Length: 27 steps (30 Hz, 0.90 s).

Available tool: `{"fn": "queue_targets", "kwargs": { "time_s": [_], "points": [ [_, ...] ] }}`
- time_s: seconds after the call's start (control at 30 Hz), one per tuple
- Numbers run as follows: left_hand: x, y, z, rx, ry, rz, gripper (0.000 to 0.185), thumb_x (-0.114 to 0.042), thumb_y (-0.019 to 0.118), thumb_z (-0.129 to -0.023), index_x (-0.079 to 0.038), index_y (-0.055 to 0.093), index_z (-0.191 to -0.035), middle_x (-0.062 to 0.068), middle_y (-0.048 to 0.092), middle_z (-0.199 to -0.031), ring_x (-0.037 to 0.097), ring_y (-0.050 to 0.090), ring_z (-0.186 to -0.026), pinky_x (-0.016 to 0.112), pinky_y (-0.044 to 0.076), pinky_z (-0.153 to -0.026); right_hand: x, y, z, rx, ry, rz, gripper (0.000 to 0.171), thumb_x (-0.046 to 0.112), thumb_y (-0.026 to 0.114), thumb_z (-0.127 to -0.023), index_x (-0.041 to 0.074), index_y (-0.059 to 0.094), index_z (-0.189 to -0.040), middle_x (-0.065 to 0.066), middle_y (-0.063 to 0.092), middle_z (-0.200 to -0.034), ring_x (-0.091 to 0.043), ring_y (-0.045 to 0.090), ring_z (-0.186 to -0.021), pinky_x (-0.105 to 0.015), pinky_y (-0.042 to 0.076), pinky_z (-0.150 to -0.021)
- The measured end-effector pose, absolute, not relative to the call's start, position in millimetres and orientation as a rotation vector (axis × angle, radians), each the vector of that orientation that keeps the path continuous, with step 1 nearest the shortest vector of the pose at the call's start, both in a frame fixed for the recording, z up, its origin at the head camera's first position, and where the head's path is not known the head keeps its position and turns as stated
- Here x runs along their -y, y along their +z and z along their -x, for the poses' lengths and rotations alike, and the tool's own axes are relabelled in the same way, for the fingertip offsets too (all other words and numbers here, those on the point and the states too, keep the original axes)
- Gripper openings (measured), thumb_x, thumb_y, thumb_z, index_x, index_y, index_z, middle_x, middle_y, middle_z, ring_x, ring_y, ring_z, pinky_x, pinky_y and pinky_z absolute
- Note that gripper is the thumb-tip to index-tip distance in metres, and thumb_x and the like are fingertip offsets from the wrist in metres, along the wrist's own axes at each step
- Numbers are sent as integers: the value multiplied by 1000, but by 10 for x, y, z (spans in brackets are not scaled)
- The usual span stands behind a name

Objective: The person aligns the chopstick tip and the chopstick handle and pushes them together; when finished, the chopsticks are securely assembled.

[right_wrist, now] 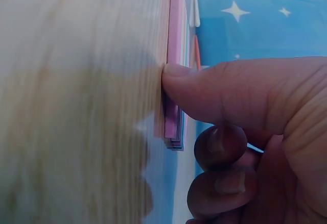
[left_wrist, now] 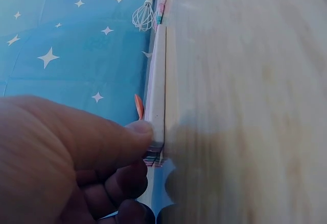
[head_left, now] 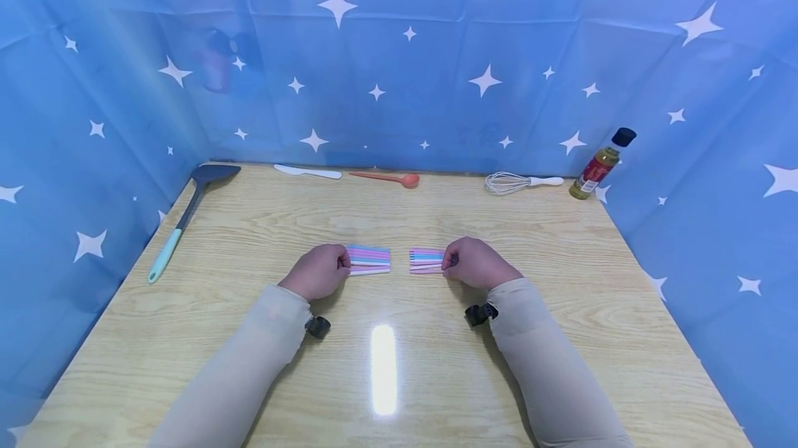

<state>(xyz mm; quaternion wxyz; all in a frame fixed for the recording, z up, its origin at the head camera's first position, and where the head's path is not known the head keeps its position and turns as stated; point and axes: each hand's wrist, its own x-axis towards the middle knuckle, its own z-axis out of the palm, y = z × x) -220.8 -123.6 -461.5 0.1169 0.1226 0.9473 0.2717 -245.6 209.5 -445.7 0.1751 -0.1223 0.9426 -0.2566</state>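
Left hand (head_left: 319, 271) curled, thumb pinching the end of a flat stack of pastel pink, blue and white paper strips (head_left: 369, 260) lying on the light wood-grain table (head_left: 249, 337). Right hand (head_left: 475, 263) likewise curled, thumb pressing a second stack of pink and blue paper strips (head_left: 427, 261). Stacks sit mid-table, near each other, not touching. Wire whisk with white handle (head_left: 520, 183) at 1 o'clock, far edge.
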Motion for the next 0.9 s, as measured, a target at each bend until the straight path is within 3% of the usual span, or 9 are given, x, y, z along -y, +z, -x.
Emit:
{"fn": "queue_targets", "kwargs": {
  "time_s": [0.4,0.67,0.9],
  "points": [
    [1224,-4596,2196,-2759,814,-354,8,-13,61,-104,-7,67,-102,5,66,-100,20,60,-88,42,53,-87,-2108,-4415,2424,-2658,-746,431,10,12,69,-99,13,68,-90,-3,62,-84,-18,53,-72,-34,45,-66],
    [1216,-4622,2215,-2789,943,-368,7,-15,63,-105,-10,65,-101,3,60,-91,19,55,-80,37,47,-75,-2063,-4394,2420,-2664,-834,501,9,11,63,-104,13,66,-96,-3,64,-91,-19,55,-77,-35,46,-71],
    [1193,-4636,2217,-2820,1038,-449,5,-15,64,-105,-11,65,-101,2,59,-91,17,55,-80,35,46,-75,-2013,-4325,2400,-2669,-905,542,8,11,64,-104,12,65,-96,-3,62,-89,-19,54,-77,-36,46,-68]
  ]
}}
